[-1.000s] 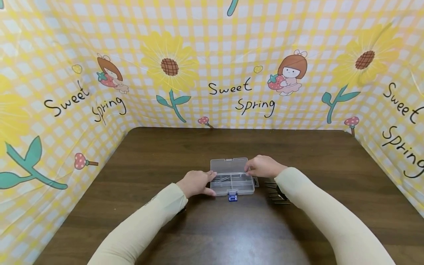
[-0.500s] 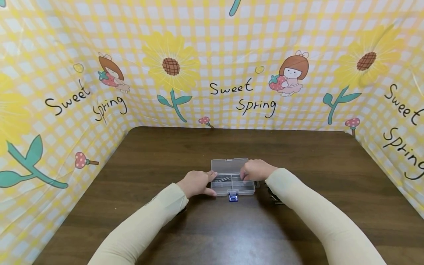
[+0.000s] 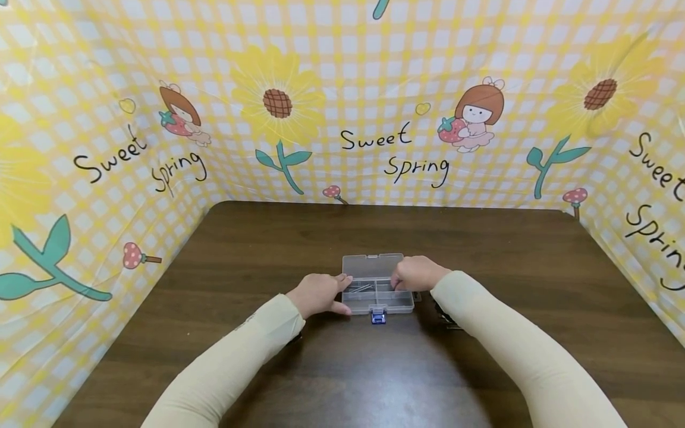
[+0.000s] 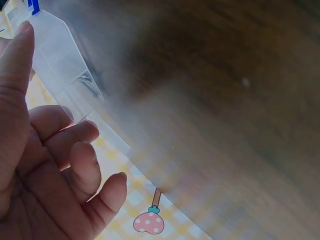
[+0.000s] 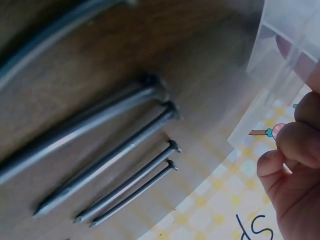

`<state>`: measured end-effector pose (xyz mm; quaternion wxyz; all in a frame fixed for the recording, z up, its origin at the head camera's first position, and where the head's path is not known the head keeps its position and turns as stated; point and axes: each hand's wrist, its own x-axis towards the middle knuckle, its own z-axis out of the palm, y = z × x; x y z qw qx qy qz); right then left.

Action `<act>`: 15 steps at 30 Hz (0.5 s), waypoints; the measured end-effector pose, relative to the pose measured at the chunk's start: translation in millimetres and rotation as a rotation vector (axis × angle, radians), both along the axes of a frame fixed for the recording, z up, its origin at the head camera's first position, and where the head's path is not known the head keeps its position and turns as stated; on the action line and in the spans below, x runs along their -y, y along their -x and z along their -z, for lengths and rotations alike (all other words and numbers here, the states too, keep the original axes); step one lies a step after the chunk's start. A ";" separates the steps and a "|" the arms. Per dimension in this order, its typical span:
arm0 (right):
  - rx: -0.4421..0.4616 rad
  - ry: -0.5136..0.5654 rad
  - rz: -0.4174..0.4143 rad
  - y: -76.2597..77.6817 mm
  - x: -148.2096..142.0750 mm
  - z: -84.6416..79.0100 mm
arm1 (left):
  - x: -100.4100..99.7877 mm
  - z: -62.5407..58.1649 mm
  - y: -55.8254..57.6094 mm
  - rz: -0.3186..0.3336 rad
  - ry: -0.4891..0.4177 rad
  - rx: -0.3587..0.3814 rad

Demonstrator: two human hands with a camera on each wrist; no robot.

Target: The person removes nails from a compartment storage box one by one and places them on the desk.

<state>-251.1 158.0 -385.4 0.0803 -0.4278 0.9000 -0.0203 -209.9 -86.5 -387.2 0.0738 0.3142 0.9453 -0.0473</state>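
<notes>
Table point(image 3: 299, 238): carries clear box point(image 3: 400, 310), lid open. Left hand point(image 3: 320, 295): thumb and fingers spread, against box's left end. Right hand point(image 3: 423, 273): fingers curled into back-right compartment; cannot tell if pinching anything. Judged part done: thin nails point(image 3: 361, 288) in back-left compartment; loose nails point(image 5: 110, 159) left out, right of box. Versus one second ago: right fingertips lower, off lid edge; left hand unchanged.

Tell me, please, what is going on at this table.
The person's left hand rests at the left side of an open clear divided box on the brown table, while the right hand reaches into the back right compartment; whether it holds anything is hidden. Thin metal pieces lie in the back left one, and several nails lie on the table beside the box.
</notes>
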 end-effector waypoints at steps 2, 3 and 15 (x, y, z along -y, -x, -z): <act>-0.020 -0.001 -0.007 0.0 -0.5 0.3 | -0.3 -0.6 0.2 0.000 0.003 0.005; -0.027 -0.002 -0.011 0.0 -0.9 0.5 | -0.3 -0.7 0.2 0.000 0.002 0.006; -0.065 -0.015 -0.038 -0.9 -5.4 -3.7 | -2.4 -2.2 -0.2 -0.018 0.009 0.031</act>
